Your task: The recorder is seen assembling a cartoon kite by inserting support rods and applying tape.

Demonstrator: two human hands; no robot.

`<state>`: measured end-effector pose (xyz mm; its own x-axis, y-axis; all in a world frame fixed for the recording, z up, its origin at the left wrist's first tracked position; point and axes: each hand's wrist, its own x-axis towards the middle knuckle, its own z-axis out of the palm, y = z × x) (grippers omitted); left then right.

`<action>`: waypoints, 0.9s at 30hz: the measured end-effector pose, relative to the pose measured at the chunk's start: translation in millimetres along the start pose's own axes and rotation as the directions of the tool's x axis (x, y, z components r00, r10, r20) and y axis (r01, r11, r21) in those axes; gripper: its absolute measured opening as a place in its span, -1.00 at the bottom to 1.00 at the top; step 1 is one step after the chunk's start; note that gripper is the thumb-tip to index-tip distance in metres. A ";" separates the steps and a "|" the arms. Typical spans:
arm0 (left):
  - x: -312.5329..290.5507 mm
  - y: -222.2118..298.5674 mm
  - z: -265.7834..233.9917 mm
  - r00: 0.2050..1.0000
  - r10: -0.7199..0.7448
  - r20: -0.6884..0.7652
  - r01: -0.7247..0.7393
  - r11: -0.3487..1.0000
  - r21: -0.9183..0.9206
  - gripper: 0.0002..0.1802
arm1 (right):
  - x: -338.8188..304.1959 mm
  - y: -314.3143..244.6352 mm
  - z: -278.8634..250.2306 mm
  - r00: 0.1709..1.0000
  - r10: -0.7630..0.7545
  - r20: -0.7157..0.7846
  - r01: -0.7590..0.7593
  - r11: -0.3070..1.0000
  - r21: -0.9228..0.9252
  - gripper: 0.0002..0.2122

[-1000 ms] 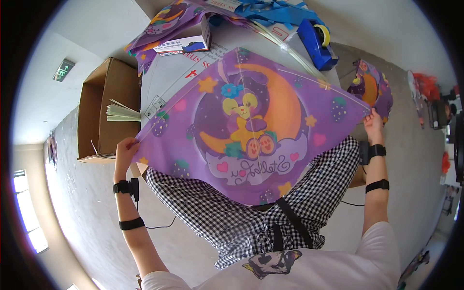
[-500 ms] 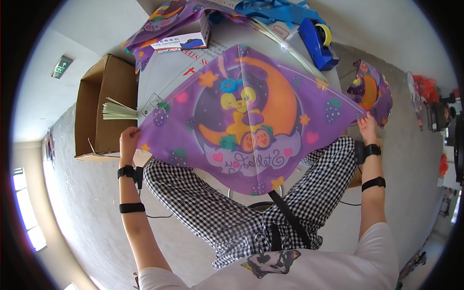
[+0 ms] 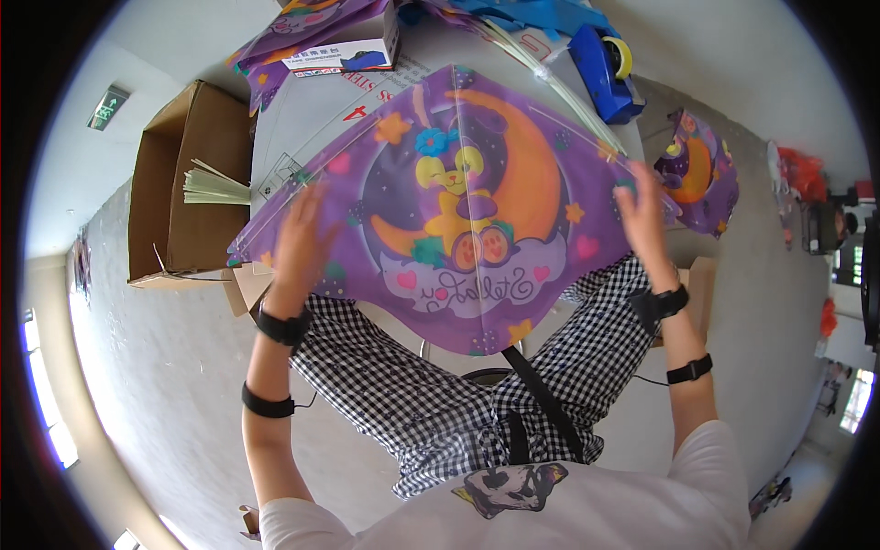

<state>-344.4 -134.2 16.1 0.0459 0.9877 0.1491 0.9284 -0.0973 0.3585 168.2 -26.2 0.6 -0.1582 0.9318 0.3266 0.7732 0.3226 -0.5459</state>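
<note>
A purple diamond-shaped kite point(image 3: 412, 275), with a cartoon rabbit and an orange moon on it, lies spread over the table's near part and my lap. Thin pale rods run along its upper edges and down its middle. Over the kite's left part is my left hand point(image 3: 305, 234), its fingers stretched out and somewhat blurred by motion. My right hand point(image 3: 646, 220) is at the kite's right part, near the end of the edge rod, fingers extended and thumb apart. Neither hand grips the kite's side corners. Whether the fingertips touch the cloth I cannot tell.
Beyond the kite, the table point(image 3: 316, 115) bears a tape box point(image 3: 344, 55), a blue tape dispenser point(image 3: 607, 82), pale rods point(image 3: 550, 82) and blue cloth point(image 3: 550, 18). At left stands a cardboard box point(image 3: 206, 137) with thin strips point(image 3: 213, 186). Another printed kite piece point(image 3: 701, 174) hangs at right.
Both hands have let go of the kite's side corners and moved inward and up over it. The kite now lies slightly higher in view, its side corners free.
</note>
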 end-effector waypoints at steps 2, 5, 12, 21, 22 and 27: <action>6.3 29.3 22.8 0.993 0.070 0.094 -0.073 0.997 0.031 -0.28 | -0.6 -61.0 28.7 0.950 -0.226 0.214 0.247 0.966 -0.076 -0.56; 12.7 35.4 53.2 0.994 0.004 0.107 -0.015 0.995 0.102 -0.22 | -7.6 -95.4 65.8 0.882 -0.311 0.355 0.354 0.933 -0.063 -0.53; 4.9 30.6 55.0 0.981 -0.167 0.099 0.148 0.974 0.172 -0.23 | 32.0 -145.4 79.5 0.740 0.009 0.673 0.126 0.980 -0.151 -0.51; 22.9 16.6 39.0 0.957 -0.141 -0.253 0.073 0.963 -0.261 -0.46 | 232.7 -253.2 167.3 0.769 -0.010 0.639 -0.639 -0.022 0.769 -0.69; 22.6 11.0 35.7 0.947 -0.176 -0.270 0.070 0.930 -0.361 -0.50 | 244.1 -268.7 185.6 0.765 -0.014 0.644 -0.644 -0.021 0.764 -0.69; 38.3 5.4 19.0 0.915 -0.223 -0.336 0.059 0.899 -0.435 -0.61 | 271.1 -314.0 243.5 0.998 -0.061 -0.013 0.056 0.802 0.594 -0.69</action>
<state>-330.6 -94.5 6.3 -0.2888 0.8845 0.3665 0.6767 -0.0821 0.7316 -267.0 165.5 72.7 -0.1969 0.9083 0.3691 0.2465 0.4102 -0.8780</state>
